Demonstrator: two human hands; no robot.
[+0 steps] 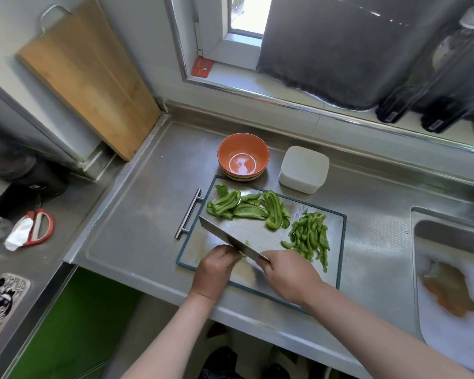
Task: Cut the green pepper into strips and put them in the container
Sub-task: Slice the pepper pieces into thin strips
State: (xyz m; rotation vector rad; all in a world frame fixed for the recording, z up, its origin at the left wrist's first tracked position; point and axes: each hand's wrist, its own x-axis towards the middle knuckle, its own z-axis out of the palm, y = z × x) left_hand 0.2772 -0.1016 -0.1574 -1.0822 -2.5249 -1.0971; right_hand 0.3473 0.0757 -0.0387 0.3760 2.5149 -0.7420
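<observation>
Large uncut pieces of green pepper [246, 209] are seen lying along the far side of the cutting board [260, 233], and a heap of cut strips [311, 239] is spread over its right part. A small sliver of pepper [247, 244] is glimpsed at the near middle of the board, mostly hidden under the left hand [216, 272], whose fingers are curled down together and clamped onto it. The knife [222, 236] is held slanted just beside those fingers, with its blade pointed far-left. Its handle is enclosed by the right hand [288, 274], with the fingers wrapped tightly around it. Beyond the board, an orange bowl [242, 157] and a white container [303, 169], apparently closed, are set side by side on the steel counter [137, 228]. A sink [449, 233] is found to the right, and red scissors [40, 227] are laid far to the left
</observation>
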